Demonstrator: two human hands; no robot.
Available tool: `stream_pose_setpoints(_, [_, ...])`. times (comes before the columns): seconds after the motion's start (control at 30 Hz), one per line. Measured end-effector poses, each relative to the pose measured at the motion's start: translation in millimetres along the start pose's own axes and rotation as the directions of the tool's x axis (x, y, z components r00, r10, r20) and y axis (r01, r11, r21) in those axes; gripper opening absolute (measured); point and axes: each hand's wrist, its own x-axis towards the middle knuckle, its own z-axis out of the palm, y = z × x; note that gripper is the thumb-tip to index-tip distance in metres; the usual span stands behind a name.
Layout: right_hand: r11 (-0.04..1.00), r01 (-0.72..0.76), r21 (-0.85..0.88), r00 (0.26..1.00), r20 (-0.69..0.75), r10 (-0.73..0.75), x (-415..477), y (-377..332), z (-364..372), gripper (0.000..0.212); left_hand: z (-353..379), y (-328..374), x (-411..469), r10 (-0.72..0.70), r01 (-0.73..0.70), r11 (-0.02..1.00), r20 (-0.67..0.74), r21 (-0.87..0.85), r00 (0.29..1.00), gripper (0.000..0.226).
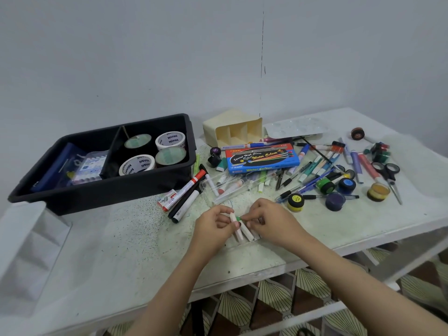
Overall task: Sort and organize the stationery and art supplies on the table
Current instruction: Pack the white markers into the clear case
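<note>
Head view: both hands meet over the near middle of the white table [97, 251]. The left hand [213, 226] has its fingers curled around a white chalk stick [234, 218], and the right hand [271, 221] pinches the stick's green tip [238, 217] between thumb and forefinger. More white chalk sticks [247, 235] lie on the table just under the hands. Just beyond them sits a clear plastic case [225, 187] holding crayons, with red and black markers [189, 195] to its left. A black bin [169, 180] at the left holds Ninso tape rolls [169, 140]. A blue water colour box [261, 160] lies by a cream organizer [232, 129], with pens, paint pots and scissors [390, 177] scattered to the right
</note>
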Motion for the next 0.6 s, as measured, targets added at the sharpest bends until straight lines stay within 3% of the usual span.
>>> stream_pose_setpoints(0.1, [0.999, 0.035, 0.011, 0.999, -0.010, -0.035, -2.0, 1.5, 3.2, 0.037, -0.5, -1.2, 1.1, 0.003, -0.003, 1.000, 0.002, -0.011, 1.000, 0.022])
stream_pose_setpoints(0.6, [0.997, 0.073, -0.026, 0.989, 0.132, -0.069, 2.1, 2.6, -7.2, 0.041, -3.1, -2.8, 2.2, 0.014, -0.014, 0.999, -0.007, -0.034, 1.000, 0.023])
